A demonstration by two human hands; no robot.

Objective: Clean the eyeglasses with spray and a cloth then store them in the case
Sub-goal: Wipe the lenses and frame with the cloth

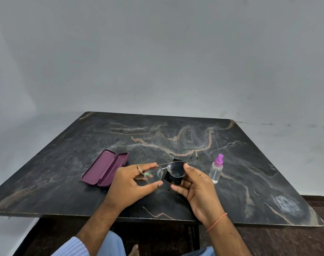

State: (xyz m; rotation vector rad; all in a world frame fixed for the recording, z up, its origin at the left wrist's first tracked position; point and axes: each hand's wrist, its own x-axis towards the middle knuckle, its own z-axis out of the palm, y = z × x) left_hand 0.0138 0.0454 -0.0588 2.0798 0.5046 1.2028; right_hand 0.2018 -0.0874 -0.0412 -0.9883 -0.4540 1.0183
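Thin metal-framed eyeglasses (164, 172) are held above the dark marble table (176, 137), lenses facing me. My left hand (131, 185) pinches the left lens rim between thumb and fingers. My right hand (196, 187) holds a black cloth (173, 180) behind the right lens, with the thumb at the frame's upper right corner. A clear spray bottle (216, 170) with a purple nozzle stands upright just right of my right hand. The purple glasses case (105, 168) lies open to the left of my left hand.
The table's near edge runs just below my wrists, with dark floor and my knees beneath it. A grey wall rises behind the table's far edge.
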